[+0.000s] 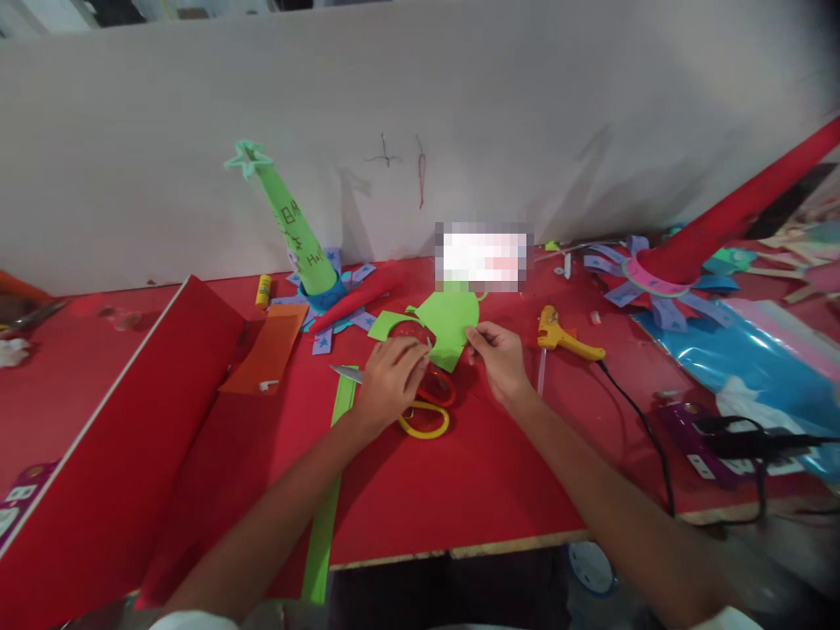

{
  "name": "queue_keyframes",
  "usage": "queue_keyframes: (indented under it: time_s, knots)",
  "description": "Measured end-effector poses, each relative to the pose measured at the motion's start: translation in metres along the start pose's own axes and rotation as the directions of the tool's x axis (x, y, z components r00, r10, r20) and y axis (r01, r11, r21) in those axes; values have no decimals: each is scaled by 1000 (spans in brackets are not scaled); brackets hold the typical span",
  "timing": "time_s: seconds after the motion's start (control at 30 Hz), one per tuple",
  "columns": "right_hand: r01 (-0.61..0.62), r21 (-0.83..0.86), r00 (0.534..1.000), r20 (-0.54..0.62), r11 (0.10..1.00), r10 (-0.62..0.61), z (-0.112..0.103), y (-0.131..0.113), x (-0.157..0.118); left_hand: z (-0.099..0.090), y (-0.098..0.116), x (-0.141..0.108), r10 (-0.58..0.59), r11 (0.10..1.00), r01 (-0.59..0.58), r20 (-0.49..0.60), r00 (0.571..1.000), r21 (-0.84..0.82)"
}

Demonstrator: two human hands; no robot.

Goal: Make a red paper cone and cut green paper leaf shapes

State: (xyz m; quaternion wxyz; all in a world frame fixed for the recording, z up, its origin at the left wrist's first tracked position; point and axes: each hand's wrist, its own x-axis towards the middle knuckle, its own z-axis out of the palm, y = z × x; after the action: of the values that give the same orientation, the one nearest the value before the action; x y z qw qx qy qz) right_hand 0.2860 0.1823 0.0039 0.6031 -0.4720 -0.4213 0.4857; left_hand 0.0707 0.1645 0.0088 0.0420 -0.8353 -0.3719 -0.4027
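My right hand (504, 357) pinches the right edge of a bright green cut-out paper piece (452, 319) between thumb and finger. At the paper's lower left, my left hand (395, 374) is closed with its fingertips together. A small pale bit shows at those fingertips, too small to name. Just behind the left hand lies a curved green strip (387, 325). Scissors with one red and one yellow handle (426, 433) rest on the red table (420, 507) under the left hand, their blade sticking out to its left. A long green strip (323, 534) runs beneath the left forearm.
A yellow glue gun (570, 339) with a black cord lies at right. Behind stands a green cone hat (298, 227) with a star; a red cone hat (728, 210) leans at far right. Orange paper (269, 346), a glue stick (263, 291) and a red board (131, 420) are left.
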Motion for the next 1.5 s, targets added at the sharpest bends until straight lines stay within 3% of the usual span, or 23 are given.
queue_keyframes:
  time_s: [0.1, 0.17, 0.3, 0.4, 0.57, 0.63, 0.73, 0.87, 1.07, 1.3, 1.4, 1.5]
  knots:
    - [27, -19, 999, -40, 999, -28, 0, -2, -1, 5, 8, -3, 101, 993, -106, 95, 990, 53]
    - [32, -53, 999, -38, 998, -34, 1, -3, -3, 7, 8, -5, 99, 992, -104, 74, 992, 71]
    - [85, -161, 996, 52, 983, -78, 5, -4, -9, 9, 0, -11, -49, 996, 53, -53, 997, 72]
    - [134, -210, 985, 132, 968, -107, 6, -2, -11, 10, -5, -14, -173, 985, 173, -45, 984, -8]
    - [203, -260, 964, 222, 944, -146, 5, -3, -11, 6, -8, -9, -242, 938, 268, 140, 960, -220]
    - [288, -292, 943, 252, 912, -217, 5, -5, -12, 4, -9, -7, -185, 916, 251, 225, 957, -312]
    - [415, -321, 893, 323, 852, -313, 8, -7, -15, 4, -10, -8, -101, 929, 184, 257, 961, -322]
    - [461, -315, 856, 405, 830, -322, 11, -6, -19, 5, -9, -12, -97, 950, 162, 241, 966, -267]
    - [492, -306, 831, 444, 815, -335, 8, -4, -21, 1, -9, -11, -55, 916, 137, 220, 974, -377]
    - [565, -267, 779, 485, 780, -398, 9, -8, -23, 2, -9, -13, -90, 944, 140, 175, 980, -300]
    - [549, -298, 796, 472, 781, -380, 9, -9, -24, 2, -8, -12, -167, 927, 205, 143, 975, -314]
    - [502, -313, 842, 392, 806, -371, 8, -8, -23, 5, -12, -12, -306, 896, 299, 31, 952, -328]
